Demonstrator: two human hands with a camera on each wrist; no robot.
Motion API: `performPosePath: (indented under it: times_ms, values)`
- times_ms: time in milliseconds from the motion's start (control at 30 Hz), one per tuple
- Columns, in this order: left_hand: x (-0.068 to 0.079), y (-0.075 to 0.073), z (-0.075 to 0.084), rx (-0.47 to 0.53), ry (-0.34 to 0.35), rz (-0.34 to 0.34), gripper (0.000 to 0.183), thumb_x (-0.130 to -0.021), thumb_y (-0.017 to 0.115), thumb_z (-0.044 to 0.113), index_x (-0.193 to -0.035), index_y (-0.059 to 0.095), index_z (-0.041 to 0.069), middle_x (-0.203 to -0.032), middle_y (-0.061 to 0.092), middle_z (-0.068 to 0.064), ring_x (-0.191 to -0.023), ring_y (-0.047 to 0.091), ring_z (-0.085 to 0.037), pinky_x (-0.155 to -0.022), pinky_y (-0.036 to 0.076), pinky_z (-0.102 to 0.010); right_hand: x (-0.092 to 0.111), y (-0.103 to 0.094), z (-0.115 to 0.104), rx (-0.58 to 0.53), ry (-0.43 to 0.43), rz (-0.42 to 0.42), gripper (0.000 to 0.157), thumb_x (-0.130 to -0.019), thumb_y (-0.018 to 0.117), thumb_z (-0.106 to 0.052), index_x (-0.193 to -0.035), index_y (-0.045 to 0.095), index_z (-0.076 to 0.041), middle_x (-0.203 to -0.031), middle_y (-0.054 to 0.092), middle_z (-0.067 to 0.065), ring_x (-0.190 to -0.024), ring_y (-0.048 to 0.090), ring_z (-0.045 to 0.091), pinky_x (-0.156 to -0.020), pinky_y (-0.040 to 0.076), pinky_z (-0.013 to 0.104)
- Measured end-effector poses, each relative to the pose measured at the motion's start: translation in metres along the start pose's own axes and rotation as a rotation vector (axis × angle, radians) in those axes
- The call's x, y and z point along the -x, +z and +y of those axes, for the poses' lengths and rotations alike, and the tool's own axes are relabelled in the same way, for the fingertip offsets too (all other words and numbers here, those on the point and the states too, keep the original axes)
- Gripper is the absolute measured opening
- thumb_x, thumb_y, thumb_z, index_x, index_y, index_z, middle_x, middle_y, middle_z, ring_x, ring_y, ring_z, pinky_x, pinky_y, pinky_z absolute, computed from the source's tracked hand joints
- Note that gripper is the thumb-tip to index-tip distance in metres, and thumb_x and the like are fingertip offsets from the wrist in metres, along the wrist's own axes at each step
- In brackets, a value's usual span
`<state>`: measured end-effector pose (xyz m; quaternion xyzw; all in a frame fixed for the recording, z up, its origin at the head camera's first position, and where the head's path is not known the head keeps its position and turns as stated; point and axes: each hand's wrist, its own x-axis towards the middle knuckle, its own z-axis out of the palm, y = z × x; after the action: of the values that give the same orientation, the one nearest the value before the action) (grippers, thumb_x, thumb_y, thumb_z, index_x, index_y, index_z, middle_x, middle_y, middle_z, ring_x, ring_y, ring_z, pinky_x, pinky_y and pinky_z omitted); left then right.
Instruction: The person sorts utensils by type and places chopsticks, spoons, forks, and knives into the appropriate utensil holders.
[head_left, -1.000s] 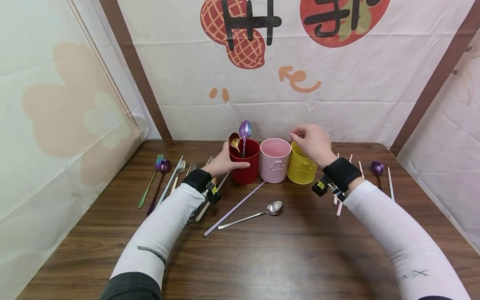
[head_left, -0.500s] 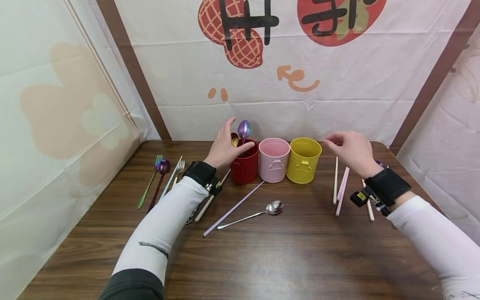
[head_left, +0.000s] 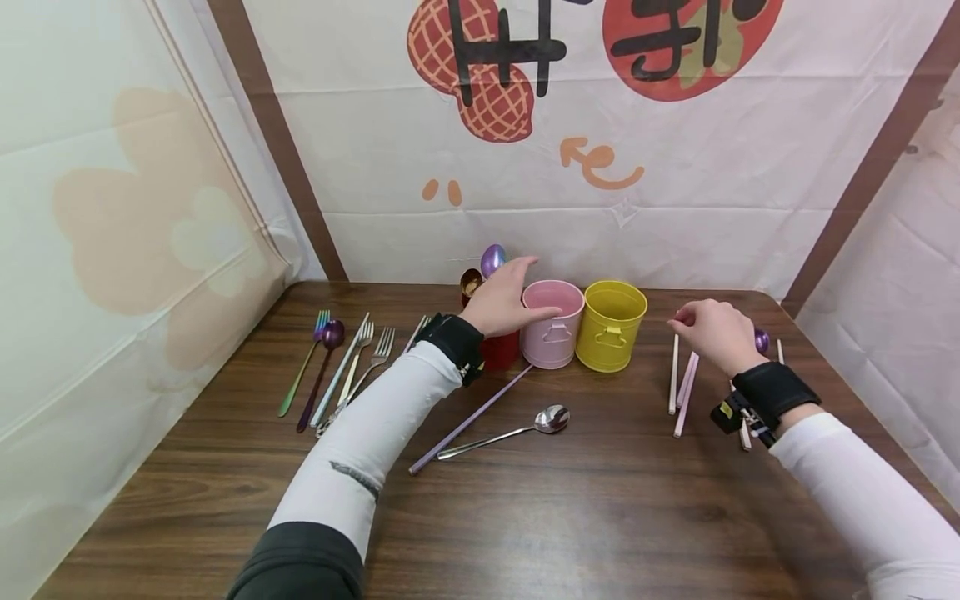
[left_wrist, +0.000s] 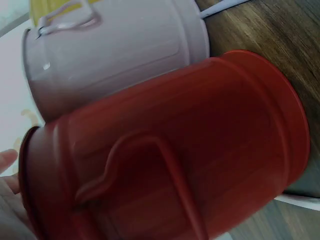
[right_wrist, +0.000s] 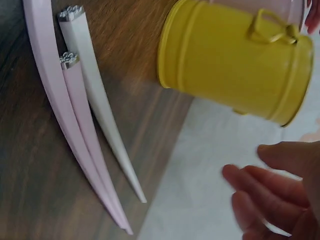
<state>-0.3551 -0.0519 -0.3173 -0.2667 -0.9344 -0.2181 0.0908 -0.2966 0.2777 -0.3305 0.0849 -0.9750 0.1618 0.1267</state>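
Observation:
My left hand [head_left: 504,302] spreads over the red cup [head_left: 501,353], thumb reaching in front of the pink cup's [head_left: 549,342] rim; it holds nothing. A purple spoon [head_left: 492,259] and a gold-coloured spoon [head_left: 470,282] stand in the red cup, which hand and wrist partly cover in the head view. To the right is a yellow cup [head_left: 609,343]. Beyond it my right hand [head_left: 716,333] hovers near the far ends of a white chopstick [right_wrist: 100,95] and pink chopsticks [right_wrist: 46,70]. Its fingers are loosely bent, thumb apart from them, with nothing between.
Forks [head_left: 382,343], a dark purple spoon [head_left: 332,335] and other cutlery lie at the left. A silver spoon [head_left: 551,418] and a lilac chopstick [head_left: 472,421] lie before the cups. Another purple spoon [head_left: 762,340] lies at the right, partly behind the right hand. A printed cloth [head_left: 675,242] hangs behind.
My left hand has let go of the red cup's side and moved right, over it toward the pink cup. The right hand has gone from the yellow cup rightward and down over the chopsticks.

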Motion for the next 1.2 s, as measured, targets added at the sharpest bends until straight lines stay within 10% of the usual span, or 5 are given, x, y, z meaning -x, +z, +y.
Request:
performPosePath:
  times_ms: [600,1200]
  values:
    - [-0.007,0.023,-0.001,-0.118,-0.042,-0.057,0.101,-0.074,0.067,0.072,-0.145,0.034,0.007,-0.131,0.056,-0.011,-0.122,0.052,-0.024,-0.104,0.037,-0.038,-0.016,0.032,0.023,0.072,0.168,-0.235,0.037,-0.085,0.071,-0.031,-0.061,0.056,-0.007,-0.062,0.053,0.007,-0.062,0.052,0.028,-0.055,0.041,0.042]
    - [-0.005,0.019,0.001,-0.091,-0.086,-0.059,0.094,-0.076,0.07,0.065,-0.145,0.035,0.011,-0.128,0.059,-0.01,-0.116,0.055,-0.024,-0.092,0.047,-0.037,-0.022,0.048,0.033,-0.08,0.322,-0.36,0.036,-0.088,0.064,-0.032,-0.062,0.073,-0.009,-0.059,0.067,0.0,-0.075,0.059,0.029,-0.072,0.041,0.046]
